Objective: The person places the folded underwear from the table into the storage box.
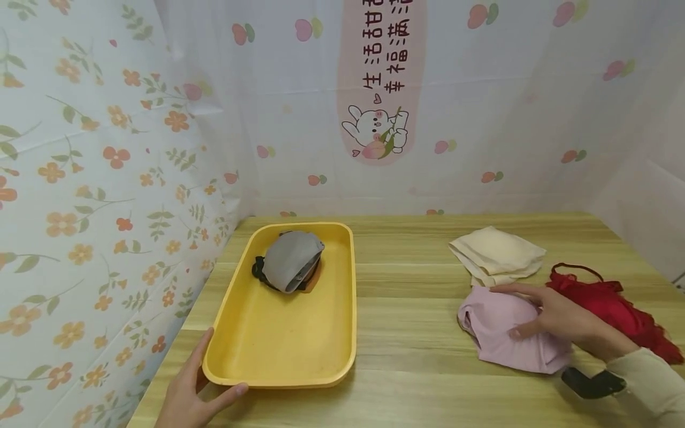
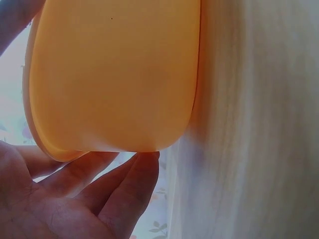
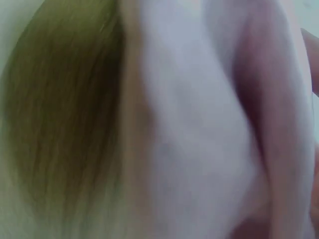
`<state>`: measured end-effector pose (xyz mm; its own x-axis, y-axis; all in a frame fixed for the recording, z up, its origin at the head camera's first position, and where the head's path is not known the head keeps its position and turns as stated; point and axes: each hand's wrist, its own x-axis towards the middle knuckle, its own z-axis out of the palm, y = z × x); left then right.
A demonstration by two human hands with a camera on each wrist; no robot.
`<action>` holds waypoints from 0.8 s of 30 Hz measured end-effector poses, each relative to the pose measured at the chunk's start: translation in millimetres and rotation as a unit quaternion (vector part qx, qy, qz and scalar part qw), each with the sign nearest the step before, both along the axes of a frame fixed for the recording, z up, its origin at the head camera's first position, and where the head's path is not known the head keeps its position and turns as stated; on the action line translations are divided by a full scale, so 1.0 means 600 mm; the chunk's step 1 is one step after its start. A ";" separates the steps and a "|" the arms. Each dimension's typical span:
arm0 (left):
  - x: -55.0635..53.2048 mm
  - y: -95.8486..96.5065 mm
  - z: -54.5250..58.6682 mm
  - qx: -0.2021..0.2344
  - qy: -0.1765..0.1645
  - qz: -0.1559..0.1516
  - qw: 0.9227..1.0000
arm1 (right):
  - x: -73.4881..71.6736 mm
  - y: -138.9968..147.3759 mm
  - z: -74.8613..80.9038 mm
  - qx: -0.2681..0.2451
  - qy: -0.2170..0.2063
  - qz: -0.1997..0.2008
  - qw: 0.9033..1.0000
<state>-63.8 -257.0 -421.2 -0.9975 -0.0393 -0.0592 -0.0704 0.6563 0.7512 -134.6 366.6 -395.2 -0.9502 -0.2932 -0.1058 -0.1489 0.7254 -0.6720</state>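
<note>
My right hand [image 1: 559, 315] grips a folded light pink bra [image 1: 497, 327] at the table's right, with fingers along its far side and thumb on its near side. In the right wrist view, the pink cloth [image 3: 194, 119] fills much of the picture, and fingers show only at the right edge. My left hand [image 1: 187, 389] touches the near left corner of a yellow plastic tray [image 1: 278, 381], its thumb and fingers spread. Fairly straight fingers [image 2: 132, 189] rest against the tray's outer wall in the left wrist view. A folded grey bra [image 1: 291, 261] with black straps lies in the tray's far end.
Behind the pink bra lies a folded cream garment [image 1: 497, 252]. A red lace bra [image 1: 615, 306] with a thin strap lies to its right, partly behind my right hand. Patterned curtains [image 1: 299, 119] border the wooden table [image 1: 407, 333] at the back and sides.
</note>
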 end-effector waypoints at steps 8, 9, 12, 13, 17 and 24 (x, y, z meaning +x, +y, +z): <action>0.000 -0.001 -0.001 -0.001 -0.005 -0.002 1.000 | 0.007 0.003 0.007 -0.073 -0.092 -0.037 0.992; -0.001 -0.001 0.000 0.000 -0.005 -0.003 1.000 | 0.007 0.002 0.007 -0.084 -0.093 -0.037 0.991; -0.001 -0.001 0.002 -0.001 -0.007 -0.003 1.000 | 0.006 0.000 0.007 -0.121 -0.107 -0.042 0.986; -0.001 -0.001 0.002 -0.001 -0.009 -0.002 1.000 | 0.005 0.000 0.007 -0.132 -0.112 -0.042 0.984; -0.001 -0.001 0.004 0.003 -0.014 -0.002 1.000 | 0.002 -0.003 0.006 -0.181 -0.138 -0.039 0.973; 0.000 0.000 0.004 0.006 -0.018 -0.003 1.000 | -0.002 -0.016 0.010 -0.245 -0.155 -0.015 0.957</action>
